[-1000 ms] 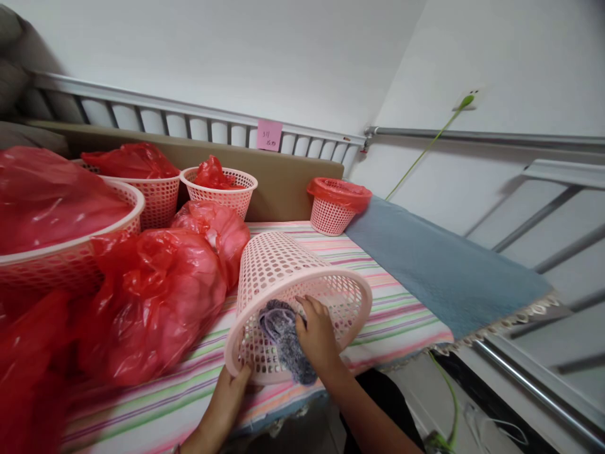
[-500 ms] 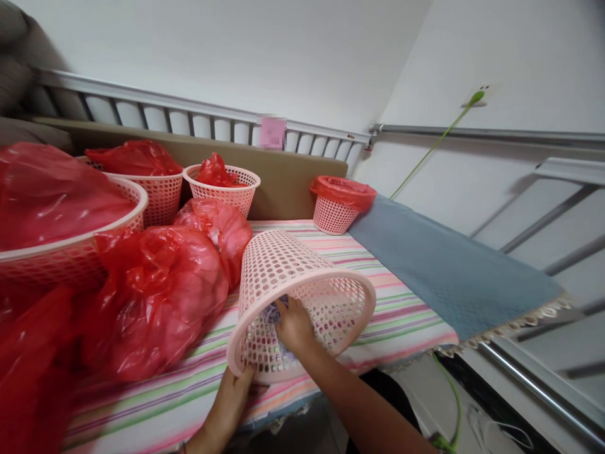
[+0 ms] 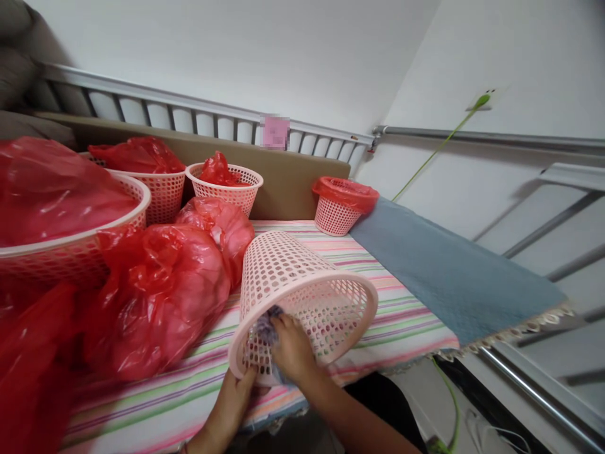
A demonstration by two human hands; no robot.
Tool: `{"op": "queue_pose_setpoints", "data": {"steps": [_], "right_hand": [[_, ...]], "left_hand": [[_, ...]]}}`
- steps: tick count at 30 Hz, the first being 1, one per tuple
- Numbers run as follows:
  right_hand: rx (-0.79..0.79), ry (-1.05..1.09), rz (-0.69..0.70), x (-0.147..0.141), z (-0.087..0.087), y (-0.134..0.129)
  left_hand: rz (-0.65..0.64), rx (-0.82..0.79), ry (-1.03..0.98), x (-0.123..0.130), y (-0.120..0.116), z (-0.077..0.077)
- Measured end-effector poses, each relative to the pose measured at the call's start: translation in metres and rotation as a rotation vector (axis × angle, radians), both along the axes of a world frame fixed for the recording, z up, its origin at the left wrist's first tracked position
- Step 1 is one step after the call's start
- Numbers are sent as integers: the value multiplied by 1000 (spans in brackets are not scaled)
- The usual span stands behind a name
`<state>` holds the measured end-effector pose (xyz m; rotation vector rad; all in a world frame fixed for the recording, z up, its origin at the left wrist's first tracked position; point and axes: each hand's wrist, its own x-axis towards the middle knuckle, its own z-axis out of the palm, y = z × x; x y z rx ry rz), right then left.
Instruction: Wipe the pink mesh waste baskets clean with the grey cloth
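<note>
A pink basket (image 3: pixel 302 302) lies on its side on the striped sheet (image 3: pixel 401 315) of a bed, its open mouth turned toward the person, which puts the inside within easy reach. The left hand (image 3: pixel 236 394) grips the near lower rim from below, fingers curled onto the edge, and seems to steady the basket so it cannot roll on the sheet. The right hand (image 3: pixel 290 347) reaches in through the mouth and presses a grey cloth (image 3: pixel 265 325) against the left inner wall; its fingers are closed around the cloth, most of which is hidden by the hand and the mesh. The cloth sits low in the basket, just inside the rim, touching the perforated side.

Just left of the basket, touching or nearly so, two full red bags (image 3: pixel 161 290) rest on the sheet. Farther left a large basket (image 3: pixel 94 233) holds another red bag, and two smaller ones behind it (image 3: pixel 227 189) also carry red plastic. Well apart at the far end, one small basket (image 3: pixel 338 211) stands upright with a red liner folded over its rim. A blue cloth (image 3: pixel 444 265) covers the right part of the bed. A brown board (image 3: pixel 283 183) stands along the white rail (image 3: pixel 189 113), and a green cable (image 3: pixel 435 148) runs to a wall socket.
</note>
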<state>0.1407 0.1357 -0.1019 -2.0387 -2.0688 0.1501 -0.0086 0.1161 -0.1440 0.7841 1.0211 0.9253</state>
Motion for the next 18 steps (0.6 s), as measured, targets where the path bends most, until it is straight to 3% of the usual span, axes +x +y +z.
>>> {"op": "queue_pose_setpoints", "data": {"steps": [3, 6, 8, 12, 15, 18], "right_hand": [[11, 75, 69, 3, -8, -50], [3, 90, 80, 8, -9, -61], [17, 67, 62, 8, -6, -43], [55, 26, 2, 0, 3, 31], [91, 46, -19, -7, 8, 84], [125, 72, -16, -10, 13, 113]], "left_hand": [[-1, -10, -10, -1, -1, -1], [-1, -39, 10, -1, -3, 2], [-9, -57, 34, -1, -3, 4], [-16, -31, 72, -2, -2, 6], [14, -38, 92, -1, -2, 1], [55, -16, 89, 2, -1, -7]]}}
